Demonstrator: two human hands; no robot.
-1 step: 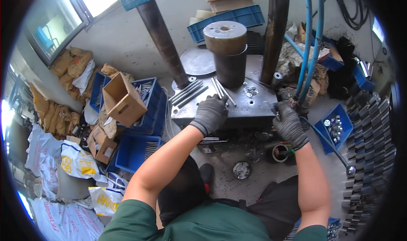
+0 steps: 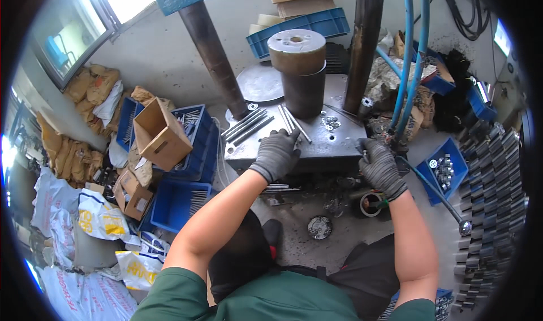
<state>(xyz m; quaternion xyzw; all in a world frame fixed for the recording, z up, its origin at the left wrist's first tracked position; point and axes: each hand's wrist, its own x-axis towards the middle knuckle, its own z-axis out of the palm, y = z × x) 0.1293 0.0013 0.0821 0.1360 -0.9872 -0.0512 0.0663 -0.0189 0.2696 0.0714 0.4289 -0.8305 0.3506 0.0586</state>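
My left hand (image 2: 277, 155), in a dark grey glove, rests at the front of a steel press plate (image 2: 334, 147). Its fingers are curled near the lower ends of a few thin metal rods (image 2: 296, 123); what lies in them is hidden. By the plate's right front corner, my right hand (image 2: 382, 167), gloved alike, is closed with thumb and forefinger together on something small and dark that I cannot make out. Thicker dark rods (image 2: 249, 126) lie side by side left of the thin ones. Small metal rings (image 2: 331, 121) are scattered on the plate's right half.
A thick steel cylinder (image 2: 302, 86) stands on the plate between two press columns (image 2: 214, 58). Blue hoses (image 2: 409, 66) and a ball-ended lever (image 2: 447, 202) are at right, beside a blue bin (image 2: 459, 163) of metal parts. Blue crates (image 2: 175, 205) and a cardboard box (image 2: 164, 143) stand left.
The whole view has shifted slightly, so everything sits a little further left. Both hands stay at about the same places by the plate.
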